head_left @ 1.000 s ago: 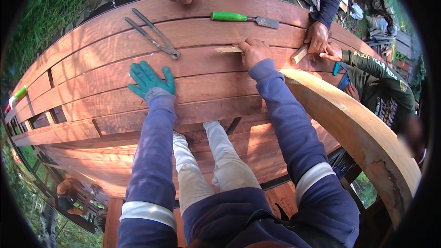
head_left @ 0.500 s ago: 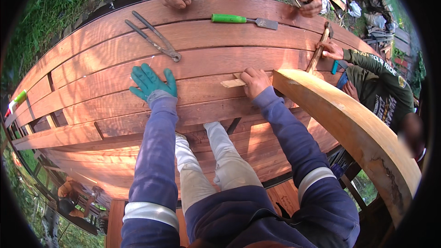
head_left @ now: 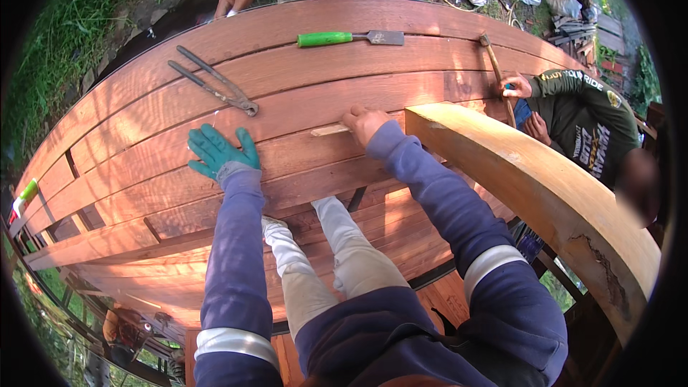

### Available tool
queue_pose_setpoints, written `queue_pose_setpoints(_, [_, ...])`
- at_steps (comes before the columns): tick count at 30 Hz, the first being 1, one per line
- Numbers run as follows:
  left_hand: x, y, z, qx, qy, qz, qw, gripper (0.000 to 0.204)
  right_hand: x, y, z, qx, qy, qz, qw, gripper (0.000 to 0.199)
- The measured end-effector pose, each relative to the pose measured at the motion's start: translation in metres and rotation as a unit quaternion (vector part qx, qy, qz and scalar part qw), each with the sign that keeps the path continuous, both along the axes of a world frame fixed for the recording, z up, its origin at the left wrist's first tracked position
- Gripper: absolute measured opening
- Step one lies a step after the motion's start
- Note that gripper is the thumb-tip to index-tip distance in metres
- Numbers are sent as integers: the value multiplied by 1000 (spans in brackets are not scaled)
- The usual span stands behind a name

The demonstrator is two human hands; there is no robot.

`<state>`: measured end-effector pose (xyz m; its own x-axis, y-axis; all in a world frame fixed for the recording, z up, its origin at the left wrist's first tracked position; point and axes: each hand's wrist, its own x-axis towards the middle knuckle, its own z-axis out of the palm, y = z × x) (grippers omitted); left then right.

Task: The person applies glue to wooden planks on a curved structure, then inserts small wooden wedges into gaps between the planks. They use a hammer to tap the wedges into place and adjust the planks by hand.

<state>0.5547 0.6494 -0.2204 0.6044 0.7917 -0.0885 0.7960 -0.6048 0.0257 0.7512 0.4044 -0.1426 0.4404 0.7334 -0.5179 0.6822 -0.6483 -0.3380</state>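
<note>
Your left hand (head_left: 216, 150), in a teal knit glove, lies flat on the planked hull (head_left: 143, 136) with fingers spread wide, palm down on the reddish-brown wood. It holds nothing.

Your right hand (head_left: 364, 123) is bare and curled, its fingers pinching one end of a small pale wood sliver (head_left: 329, 130). The sliver lies along a seam between two planks and points toward your gloved hand. It is lighter and duller than the planks around it.

The hull is made of long, smooth, curved planks with narrow dark seams; the grain runs lengthwise.

Relative to the sliver:
- Metal tongs (head_left: 213, 89), grey, two long thin arms joined at one end, lie further up the hull and to the left, well apart.
- A chisel (head_left: 350, 38) with a glossy green handle and flat grey blade lies straight up the hull, well apart.
- A thick curved beam (head_left: 545, 193), pale tan, rounded and cracked near its lower end, starts just beside your right hand and sweeps down to the right.
- Another person's hand (head_left: 517, 86) grips a wood-handled hammer (head_left: 498, 75) beyond the beam's upper end.
- A third person's hand (head_left: 234, 1) rests at the hull's far edge.
</note>
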Motion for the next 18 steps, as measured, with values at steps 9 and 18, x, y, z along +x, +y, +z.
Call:
queue_pose_setpoints(9, [2,0,7,2,4,-3,1000,82,-5,-4,12,45,-5,-34,998,24])
queue_pose_setpoints(18, [2,-2,6,21,-15,-10,1000,78,47,26,-11,115,-112,-106,981,21])
